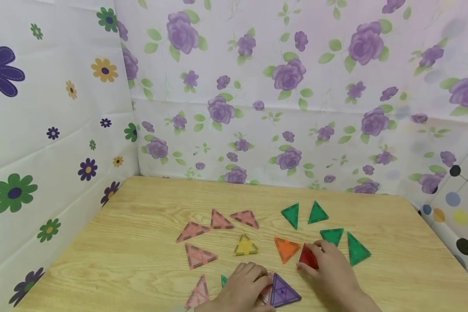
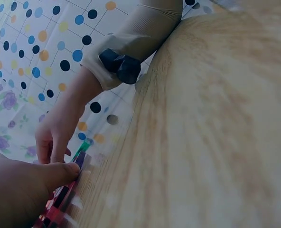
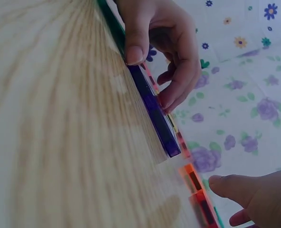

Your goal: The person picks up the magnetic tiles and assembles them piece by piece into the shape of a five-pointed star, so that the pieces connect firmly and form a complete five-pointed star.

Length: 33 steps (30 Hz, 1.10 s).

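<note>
Flat triangular tiles lie on the table. In the head view my left hand (image 1: 243, 286) bends over a pink triangular tile (image 1: 267, 294), fingertips at its far side and thumb at its near side, partly hiding it. Against that tile's right side lies a purple triangular tile (image 1: 284, 291); in the right wrist view the left thumb sits at the purple edge (image 3: 154, 114). My right hand (image 1: 333, 271) has thumb and fingers around a red triangular tile (image 1: 308, 256), whose right part is covered. Left of it lies an orange triangular tile (image 1: 286, 248).
Several pink triangles (image 1: 199, 255) spread on the left, with a yellow triangle (image 1: 245, 246) in the middle. Several green triangles (image 1: 358, 248) lie at the right, and another green tile (image 1: 223, 280) peeks out beside the left hand. Patterned cloth (image 1: 257, 108) rises behind the wooden table (image 1: 121, 242).
</note>
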### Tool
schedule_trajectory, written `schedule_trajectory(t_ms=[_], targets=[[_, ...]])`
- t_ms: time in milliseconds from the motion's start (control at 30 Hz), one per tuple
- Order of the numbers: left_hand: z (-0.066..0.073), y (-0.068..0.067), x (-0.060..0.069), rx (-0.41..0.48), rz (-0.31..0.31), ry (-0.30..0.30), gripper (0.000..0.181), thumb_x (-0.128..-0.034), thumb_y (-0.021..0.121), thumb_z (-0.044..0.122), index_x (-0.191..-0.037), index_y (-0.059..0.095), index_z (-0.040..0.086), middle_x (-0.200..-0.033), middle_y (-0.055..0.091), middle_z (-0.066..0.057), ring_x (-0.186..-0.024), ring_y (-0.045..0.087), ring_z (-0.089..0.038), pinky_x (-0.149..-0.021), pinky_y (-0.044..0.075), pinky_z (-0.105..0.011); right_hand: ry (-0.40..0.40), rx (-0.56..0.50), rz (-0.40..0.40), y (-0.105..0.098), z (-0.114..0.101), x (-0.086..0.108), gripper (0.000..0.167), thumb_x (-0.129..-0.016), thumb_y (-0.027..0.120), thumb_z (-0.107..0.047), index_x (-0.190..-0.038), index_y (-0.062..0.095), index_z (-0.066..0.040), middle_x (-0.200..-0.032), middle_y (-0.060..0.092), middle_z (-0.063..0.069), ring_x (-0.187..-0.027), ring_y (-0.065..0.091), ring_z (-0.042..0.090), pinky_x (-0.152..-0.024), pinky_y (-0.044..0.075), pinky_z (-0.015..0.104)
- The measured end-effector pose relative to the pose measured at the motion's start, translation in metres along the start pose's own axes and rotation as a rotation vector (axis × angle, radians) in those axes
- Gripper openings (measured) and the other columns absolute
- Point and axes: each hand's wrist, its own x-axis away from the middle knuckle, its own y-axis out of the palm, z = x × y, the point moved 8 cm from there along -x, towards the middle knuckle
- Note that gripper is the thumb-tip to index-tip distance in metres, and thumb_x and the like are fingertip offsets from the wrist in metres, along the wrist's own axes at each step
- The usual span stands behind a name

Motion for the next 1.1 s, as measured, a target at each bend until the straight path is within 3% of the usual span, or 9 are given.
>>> schedule_trajectory(t_ms=[433, 767, 933, 1100], targets=[[0.002, 0.000, -0.001, -0.001, -0.041, 0.035, 0.040, -0.0873, 0.065, 0.048, -0.109, 0.072, 0.015, -0.109, 0.066, 0.006, -0.100, 0.058, -0.008, -0.089, 0.047, -0.024, -0.035, 0.047, -0.014, 0.009, 0.005, -0.002, 0.063, -0.079, 0.072, -0.051, -0.123, 0.065, -0.006, -0.112, 0.064, 0.012, -0.102, 0.059, 0.029, -0.085, 0.052, 0.046], [0.003, 0.002, 0.000, -0.036, -0.068, 0.086, 0.038, -0.0917, 0.061, 0.042, -0.114, 0.071, 0.013, -0.115, 0.066, 0.002, -0.103, 0.058, -0.010, -0.087, 0.048, -0.022, -0.061, -0.002, -0.062, 0.007, 0.004, 0.002, 0.059, -0.076, 0.076, -0.048, -0.117, 0.069, -0.008, -0.115, 0.068, 0.007, -0.110, 0.061, 0.033, -0.094, 0.048, 0.053], [0.006, 0.000, 0.001, -0.045, -0.039, 0.139, 0.037, -0.0917, 0.063, 0.040, -0.112, 0.071, 0.010, -0.114, 0.067, -0.001, -0.101, 0.059, -0.010, -0.088, 0.049, -0.019, -0.043, -0.028, -0.130, 0.011, 0.005, 0.006, 0.060, -0.076, 0.076, -0.050, -0.119, 0.068, -0.010, -0.119, 0.067, 0.006, -0.114, 0.059, 0.036, -0.095, 0.046, 0.057], [0.008, -0.001, 0.000, -0.035, -0.010, 0.161, 0.033, -0.0916, 0.064, 0.036, -0.111, 0.071, 0.010, -0.113, 0.068, -0.001, -0.101, 0.061, -0.010, -0.089, 0.050, -0.019, -0.055, -0.043, -0.160, 0.012, 0.005, 0.012, 0.062, -0.074, 0.075, -0.053, -0.121, 0.067, -0.014, -0.120, 0.067, 0.002, -0.109, 0.060, 0.029, -0.091, 0.049, 0.051]])
